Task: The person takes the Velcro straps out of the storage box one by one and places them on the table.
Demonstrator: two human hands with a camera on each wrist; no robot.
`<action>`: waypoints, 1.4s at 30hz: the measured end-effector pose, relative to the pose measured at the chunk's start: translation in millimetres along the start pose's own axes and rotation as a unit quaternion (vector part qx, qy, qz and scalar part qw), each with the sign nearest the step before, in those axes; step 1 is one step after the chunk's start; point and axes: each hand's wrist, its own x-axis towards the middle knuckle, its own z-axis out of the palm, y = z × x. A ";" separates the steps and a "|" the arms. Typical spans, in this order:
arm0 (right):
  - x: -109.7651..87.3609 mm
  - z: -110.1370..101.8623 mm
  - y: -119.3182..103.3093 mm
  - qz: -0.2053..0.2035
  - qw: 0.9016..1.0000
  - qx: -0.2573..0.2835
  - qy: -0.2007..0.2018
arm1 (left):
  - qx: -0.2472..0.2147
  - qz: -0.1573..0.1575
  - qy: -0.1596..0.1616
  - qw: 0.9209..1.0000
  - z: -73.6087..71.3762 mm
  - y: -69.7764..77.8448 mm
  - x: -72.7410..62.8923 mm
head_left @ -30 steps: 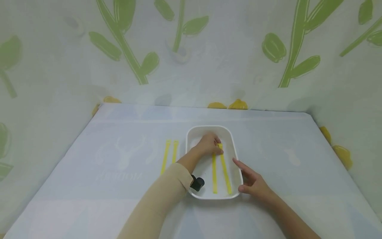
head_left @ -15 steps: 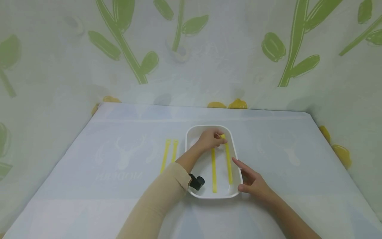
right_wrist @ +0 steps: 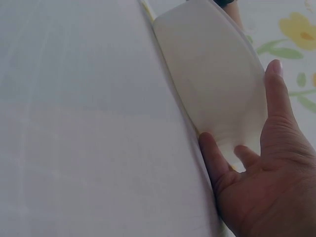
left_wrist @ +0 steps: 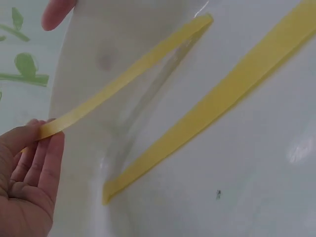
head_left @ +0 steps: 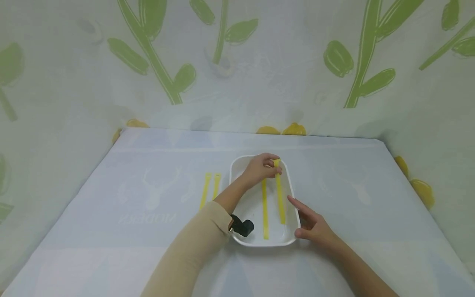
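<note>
My left hand [head_left: 258, 170] is over the far end of a white tray [head_left: 259, 246], thumb and fingers pinching one end of a yellow strap [head_left: 280, 198]. In the left wrist view this strap [left_wrist: 123, 81] slants down from the fingers, its other end low in the tray with a shadow beneath. A second yellow strap [head_left: 265, 210] lies flat on the tray floor, its far end partly behind the left hand. At the tray's right side is my right hand [head_left: 315, 227], fingers spread. Its fingertips rest against the outer wall [right_wrist: 212, 74] in the right wrist view.
Left of the tray, two more yellow straps with looped heads, one [head_left: 204, 192] beside the other [head_left: 217, 185], lie on the pale tablecloth [head_left: 156, 231]. A black wrist camera [head_left: 243, 227] on the left wrist overlaps the tray's near left corner. A leaf-patterned wall [head_left: 278, 82] rises behind.
The left hand has drawn the pinched strap toward the far end of the tray and lifted that end up to the rim. The right hand has stayed at the tray's side.
</note>
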 end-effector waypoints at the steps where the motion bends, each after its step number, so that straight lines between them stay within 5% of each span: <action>1: -0.1 0.0 0.5 -0.002 1.000 0.001 0.000 | -0.009 0.009 0.001 1.000 -0.3 -4.0 2.8; 10: -0.2 1.4 -0.5 0.014 1.000 -0.005 0.010 | -0.056 0.030 0.002 0.998 -6.2 5.3 1.2; 21: 0.9 2.3 1.3 0.034 0.999 -0.034 0.019 | -0.034 0.035 -0.033 0.998 -17.0 16.1 -0.6; 37: 2.4 -3.0 4.4 0.001 1.000 -0.016 0.010 | -0.077 0.023 -0.007 0.997 -40.6 35.4 5.6; 42: 3.4 -1.8 3.2 0.009 0.999 -0.028 0.017 | -0.057 0.009 0.015 0.998 -48.3 38.9 5.9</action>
